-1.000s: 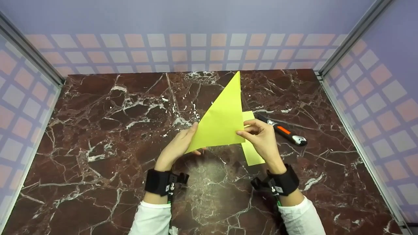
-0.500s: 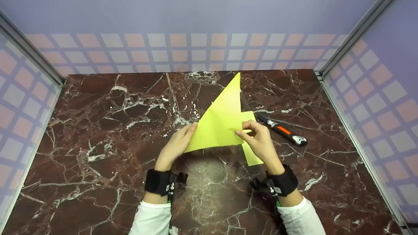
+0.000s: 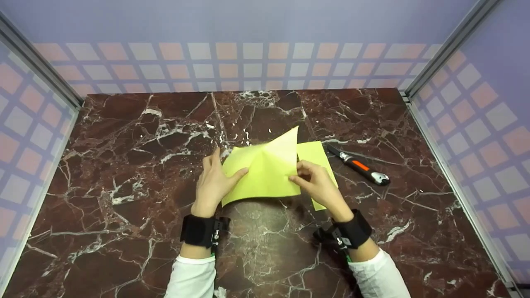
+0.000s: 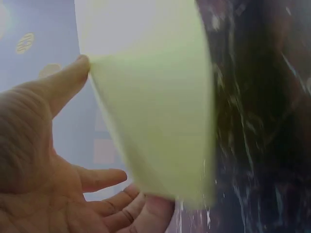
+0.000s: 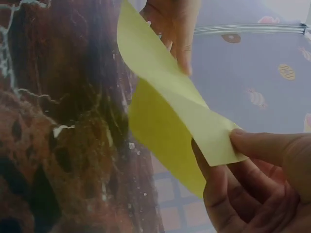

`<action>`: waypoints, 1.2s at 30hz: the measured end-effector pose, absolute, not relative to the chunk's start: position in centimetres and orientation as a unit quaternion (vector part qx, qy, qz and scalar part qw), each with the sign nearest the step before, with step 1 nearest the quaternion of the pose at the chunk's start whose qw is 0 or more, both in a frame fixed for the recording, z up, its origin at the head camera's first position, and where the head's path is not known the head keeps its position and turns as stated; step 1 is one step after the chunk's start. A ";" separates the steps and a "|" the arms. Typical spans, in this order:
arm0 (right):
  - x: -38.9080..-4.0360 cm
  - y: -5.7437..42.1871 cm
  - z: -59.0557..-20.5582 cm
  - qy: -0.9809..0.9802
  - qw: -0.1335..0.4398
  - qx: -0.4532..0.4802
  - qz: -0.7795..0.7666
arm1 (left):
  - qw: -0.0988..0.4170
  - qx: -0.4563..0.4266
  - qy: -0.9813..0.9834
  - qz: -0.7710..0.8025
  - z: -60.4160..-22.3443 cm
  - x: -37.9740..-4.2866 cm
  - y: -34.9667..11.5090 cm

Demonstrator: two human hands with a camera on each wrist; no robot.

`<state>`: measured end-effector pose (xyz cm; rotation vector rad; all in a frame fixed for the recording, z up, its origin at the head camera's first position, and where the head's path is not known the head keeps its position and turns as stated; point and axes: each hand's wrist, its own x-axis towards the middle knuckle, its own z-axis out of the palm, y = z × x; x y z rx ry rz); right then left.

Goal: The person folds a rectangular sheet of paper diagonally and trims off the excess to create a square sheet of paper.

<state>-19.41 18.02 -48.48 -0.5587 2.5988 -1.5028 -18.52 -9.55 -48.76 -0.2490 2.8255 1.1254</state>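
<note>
A sheet of yellow paper point(image 3: 265, 174) is held up between both hands over the marble-patterned table. A crease crosses it and its far corner stands up in a point. My right hand point(image 3: 322, 186) pinches the right edge; in the right wrist view the thumb point(image 5: 257, 144) lies on one face, fingers behind. At the opposite edge is my left hand point(image 3: 212, 186), spread, its thumb tip touching the paper. Other left fingers point(image 4: 114, 211) lie close to the sheet's end in the left wrist view. Partly behind the right hand lies a yellow paper strip point(image 3: 312, 152).
A utility knife point(image 3: 362, 166) with a black and orange handle lies right of the strip. Small white scraps point(image 3: 244, 136) are scattered on the table point(image 3: 124, 240) beyond the paper. Walls with a checked border point(image 3: 252, 50) stand at the back and sides.
The folded yellow triangle has opened out into a wider, creased sheet, and its point has come down toward me. The left fingers have spread; the right hand has moved slightly left and nearer.
</note>
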 end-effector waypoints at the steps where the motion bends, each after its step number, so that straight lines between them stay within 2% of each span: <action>1: -19.5 17.9 -48.8 0.852 0.054 -0.187 -0.486 | 0.046 -0.085 0.930 0.355 -48.9 -18.5 -9.7; 8: -20.0 17.7 -50.1 0.869 0.127 -0.187 -0.441 | 0.063 -0.089 0.951 0.290 -49.5 -18.3 -10.3; 15: -19.8 17.7 -50.4 0.896 0.157 -0.187 -0.370 | 0.091 -0.096 0.963 0.234 -49.9 -18.4 -10.4; 20: -19.3 17.4 -50.5 0.919 0.131 -0.206 -0.311 | 0.086 -0.090 0.970 0.210 -50.2 -18.4 -10.0; 25: -18.4 16.6 -50.5 0.919 0.082 -0.295 -0.250 | 0.084 -0.086 0.970 0.210 -50.4 -18.4 -9.8; 31: -17.7 14.8 -50.9 0.894 0.100 -0.393 -0.191 | 0.084 -0.080 0.973 0.202 -50.8 -18.5 -9.9; 36: -17.7 13.6 -51.3 0.888 0.094 -0.423 -0.151 | 0.080 -0.083 0.972 0.204 -51.0 -18.6 -9.9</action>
